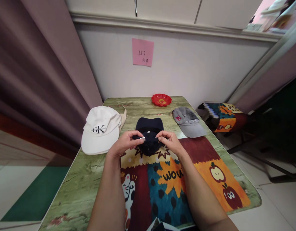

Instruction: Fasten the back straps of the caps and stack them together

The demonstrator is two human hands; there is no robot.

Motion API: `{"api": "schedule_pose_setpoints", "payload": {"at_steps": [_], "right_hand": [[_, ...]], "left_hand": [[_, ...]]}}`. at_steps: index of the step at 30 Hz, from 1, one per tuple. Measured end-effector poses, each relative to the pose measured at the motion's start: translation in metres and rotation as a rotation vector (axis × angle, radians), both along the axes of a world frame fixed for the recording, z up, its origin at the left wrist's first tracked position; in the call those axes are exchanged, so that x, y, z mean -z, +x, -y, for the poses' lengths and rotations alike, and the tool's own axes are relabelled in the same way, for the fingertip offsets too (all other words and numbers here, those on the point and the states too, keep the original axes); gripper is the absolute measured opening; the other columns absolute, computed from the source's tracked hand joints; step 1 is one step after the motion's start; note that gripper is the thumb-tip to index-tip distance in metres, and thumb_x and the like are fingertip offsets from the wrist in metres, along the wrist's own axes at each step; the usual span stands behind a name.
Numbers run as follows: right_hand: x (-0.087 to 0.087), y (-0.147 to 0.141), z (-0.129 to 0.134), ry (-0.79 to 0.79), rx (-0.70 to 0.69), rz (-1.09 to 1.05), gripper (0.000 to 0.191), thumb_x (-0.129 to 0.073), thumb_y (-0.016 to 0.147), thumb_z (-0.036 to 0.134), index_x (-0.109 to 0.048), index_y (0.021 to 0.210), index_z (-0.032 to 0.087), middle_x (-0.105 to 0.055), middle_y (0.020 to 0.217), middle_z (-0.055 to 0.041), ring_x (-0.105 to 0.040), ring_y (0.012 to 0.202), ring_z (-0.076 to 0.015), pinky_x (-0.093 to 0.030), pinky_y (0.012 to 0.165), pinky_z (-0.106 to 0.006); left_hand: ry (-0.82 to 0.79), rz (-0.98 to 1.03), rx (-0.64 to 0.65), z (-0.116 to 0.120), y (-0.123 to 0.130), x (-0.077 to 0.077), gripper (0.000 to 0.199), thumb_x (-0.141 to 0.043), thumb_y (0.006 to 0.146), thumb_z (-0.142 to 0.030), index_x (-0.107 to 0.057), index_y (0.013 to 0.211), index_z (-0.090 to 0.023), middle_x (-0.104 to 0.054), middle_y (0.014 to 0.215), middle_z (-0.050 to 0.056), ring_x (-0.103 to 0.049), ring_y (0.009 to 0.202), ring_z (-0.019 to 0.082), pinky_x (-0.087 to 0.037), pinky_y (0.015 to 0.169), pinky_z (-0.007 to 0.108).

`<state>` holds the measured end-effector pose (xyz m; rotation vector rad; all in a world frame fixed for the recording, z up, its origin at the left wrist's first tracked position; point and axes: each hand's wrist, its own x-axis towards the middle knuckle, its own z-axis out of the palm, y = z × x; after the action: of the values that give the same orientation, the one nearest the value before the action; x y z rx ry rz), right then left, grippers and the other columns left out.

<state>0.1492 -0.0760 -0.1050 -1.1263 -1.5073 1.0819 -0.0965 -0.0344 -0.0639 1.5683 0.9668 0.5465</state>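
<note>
A dark navy cap (149, 123) lies at the middle of the table, its brim pointing away and its inside partly showing. My left hand (127, 141) pinches the left part of the cap's back strap, beside a small silver buckle (142, 139). On the right, my right hand (170, 140) pinches the strap's other part between thumb and fingers. The strap runs level between both hands. A white cap (101, 128) with black letters rests to the left, and a grey cap (188, 122) with a red mark sits to the right.
The green wood-patterned table (75, 189) carries a colourful printed mat (167, 192). At its far edge is a red scalloped dish (161, 100). A pink note (142, 52) sticks to the wall behind. To the right stands a stool (226, 117) with a patterned cover.
</note>
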Motion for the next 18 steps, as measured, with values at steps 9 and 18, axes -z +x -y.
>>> {"api": "schedule_pose_setpoints", "payload": {"at_steps": [9,18], "right_hand": [[0.0005,-0.0003,-0.0002,0.001,0.002,-0.009,0.013,-0.059,0.082,0.026,-0.070,0.083,0.018,-0.062,0.068,0.0019,-0.054,0.064,-0.0120,-0.040,0.065,-0.024],[0.0009,0.0003,-0.0005,0.030,0.005,-0.006,0.013,-0.060,0.083,0.026,-0.070,0.083,0.019,-0.063,0.068,0.0017,-0.055,0.064,-0.0124,-0.042,0.065,-0.025]], "left_hand": [[0.009,0.013,-0.042,0.0011,0.0023,-0.0004,0.033,-0.074,0.075,-0.045,-0.069,0.087,-0.014,-0.047,0.049,-0.005,-0.039,0.046,0.008,-0.029,0.046,0.019],[0.060,0.054,-0.052,-0.0009,0.0029,0.0033,0.026,-0.076,0.073,-0.040,-0.070,0.080,-0.015,-0.050,0.056,-0.004,-0.043,0.050,0.008,-0.031,0.047,0.019]]}}
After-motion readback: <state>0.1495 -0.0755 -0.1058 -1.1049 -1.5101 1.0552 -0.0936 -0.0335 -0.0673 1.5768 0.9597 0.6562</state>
